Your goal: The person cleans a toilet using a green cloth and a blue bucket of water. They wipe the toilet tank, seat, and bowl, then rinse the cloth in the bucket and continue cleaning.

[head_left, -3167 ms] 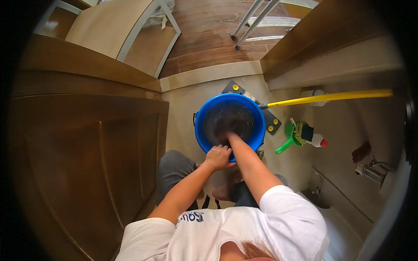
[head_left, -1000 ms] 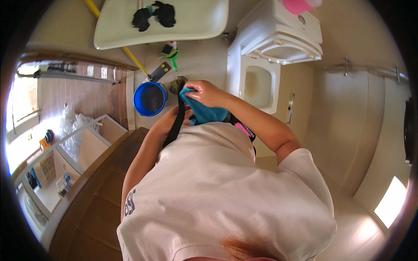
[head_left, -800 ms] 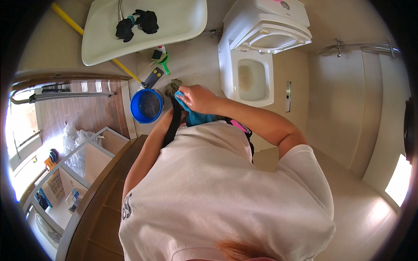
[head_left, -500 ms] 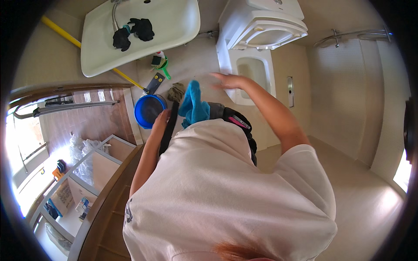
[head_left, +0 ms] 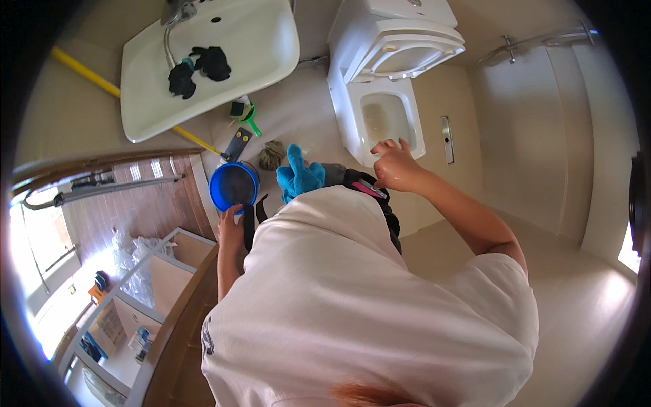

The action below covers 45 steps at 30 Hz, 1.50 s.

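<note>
At my left side, my left hand is closed at the upper end of a black strap, just below the rim of a blue bucket. My right hand is raised in front of the toilet bowl, its fingers apart and bent, holding nothing. Between my hands, a fuzzy blue cloth bulges at my waist. To the right of the cloth is a black pouch with a pink-edged item in it.
Black gloves lie in the white sink. Beneath it are a green-handled brush and a crumpled brown rag on the floor. A yellow pole slants behind the sink. An open-topped shelf unit stands at the left.
My left hand and the black strap have moved left and back toward me. My right hand has shifted right and nearer to me, its fingers now bent. The blue cloth has changed shape.
</note>
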### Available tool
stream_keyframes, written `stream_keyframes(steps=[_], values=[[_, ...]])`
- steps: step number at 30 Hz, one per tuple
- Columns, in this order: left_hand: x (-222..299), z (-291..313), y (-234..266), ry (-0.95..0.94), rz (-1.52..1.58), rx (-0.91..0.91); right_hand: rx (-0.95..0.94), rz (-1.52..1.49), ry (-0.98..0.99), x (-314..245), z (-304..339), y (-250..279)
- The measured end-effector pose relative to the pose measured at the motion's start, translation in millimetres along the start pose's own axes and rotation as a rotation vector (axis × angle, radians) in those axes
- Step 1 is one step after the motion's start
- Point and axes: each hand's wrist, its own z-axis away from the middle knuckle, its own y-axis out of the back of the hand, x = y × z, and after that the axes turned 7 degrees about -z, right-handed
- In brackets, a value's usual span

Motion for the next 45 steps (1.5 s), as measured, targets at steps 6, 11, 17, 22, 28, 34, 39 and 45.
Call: stream_keyframes(steps=[6, 11, 17, 22, 28, 34, 39, 45], values=[[23, 2, 6, -0.055, -0.116, 0.004, -0.035, 0.048, -0.028, -3, 0, -11], [17, 5, 17, -0.034, -0.187, -0.021, -0.058, 0.083, -0.009, -2, -8, -19], [-8, 5, 18, 0.055, -0.204, -0.088, -0.055, 0.117, 0.012, -11, -18, -20], [-13, 1, 18, -0.04, -0.163, -0.082, 0.041, 0.139, 0.052, -13, -16, -21], [-27, -1, 9, -0.08, -0.155, -0.063, 0.069, 0.143, 0.035, -16, -17, -12], [-20, 0, 17, -0.138, -0.172, -0.09, 0.03, 0.126, 0.003, -16, -16, -6], [-30, -3, 13, -0.19, -0.147, -0.057, -0.002, 0.137, -0.013, -19, -18, -3], [-28, -4, 10, -0.189, -0.196, -0.056, -0.032, 0.144, -0.035, -18, -20, 0]])
